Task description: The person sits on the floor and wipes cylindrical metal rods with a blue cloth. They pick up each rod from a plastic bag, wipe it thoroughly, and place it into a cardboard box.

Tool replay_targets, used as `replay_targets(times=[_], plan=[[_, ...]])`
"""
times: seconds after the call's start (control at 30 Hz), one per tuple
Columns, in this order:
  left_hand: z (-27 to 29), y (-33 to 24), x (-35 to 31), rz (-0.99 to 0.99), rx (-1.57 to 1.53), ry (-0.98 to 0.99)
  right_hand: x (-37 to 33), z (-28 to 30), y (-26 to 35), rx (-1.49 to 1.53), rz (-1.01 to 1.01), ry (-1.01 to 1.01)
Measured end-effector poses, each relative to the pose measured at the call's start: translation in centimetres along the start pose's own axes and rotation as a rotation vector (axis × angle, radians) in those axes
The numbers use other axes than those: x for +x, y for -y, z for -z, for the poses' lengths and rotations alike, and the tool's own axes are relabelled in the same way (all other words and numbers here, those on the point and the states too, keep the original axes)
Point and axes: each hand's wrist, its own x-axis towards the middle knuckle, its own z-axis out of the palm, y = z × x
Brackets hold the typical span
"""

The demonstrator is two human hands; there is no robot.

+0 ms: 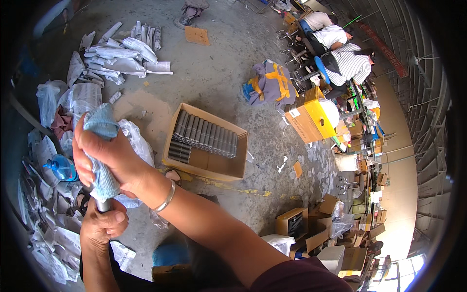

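Observation:
My right hand [109,155], a silver bangle on its wrist, is closed around a light blue cloth [102,121]. The cloth is wrapped about a rod or tube. Just below it, my left hand [102,223] grips the bare grey tube [103,205], of which only a short piece shows between the two hands. What lies inside the cloth is hidden. To the right of my hands, an open cardboard box [211,168] on the floor holds rows of dark grey cylinders [206,135], with a smaller stack at its left end.
Rolled paper bundles [121,56] lie at the far left. A blue-capped bottle [62,168] stands among crumpled paper and plastic bags near my hands. Several people sit along a cluttered workbench at the right. A yellow-brown carton [309,117] and a cloth-covered stool-like bundle [271,83] stand nearby.

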Motion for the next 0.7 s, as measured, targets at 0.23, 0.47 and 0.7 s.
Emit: replay_targets(times=[0.23,0.47,0.7], plan=[[1.3,1.7,3.3,-0.312,0.871,-0.646,1.8,0.9,-1.3,-0.56,0.148,-0.55],[1.0,-0.7,1.0,-0.123,0.364,-0.248,1.2,-0.4,0.3,-0.223,0.109,-0.205],[0.0,1.0,1.1,0.015,-0.012,-0.096,0.2,0.2,0.7,-0.084,0.045,0.129]])
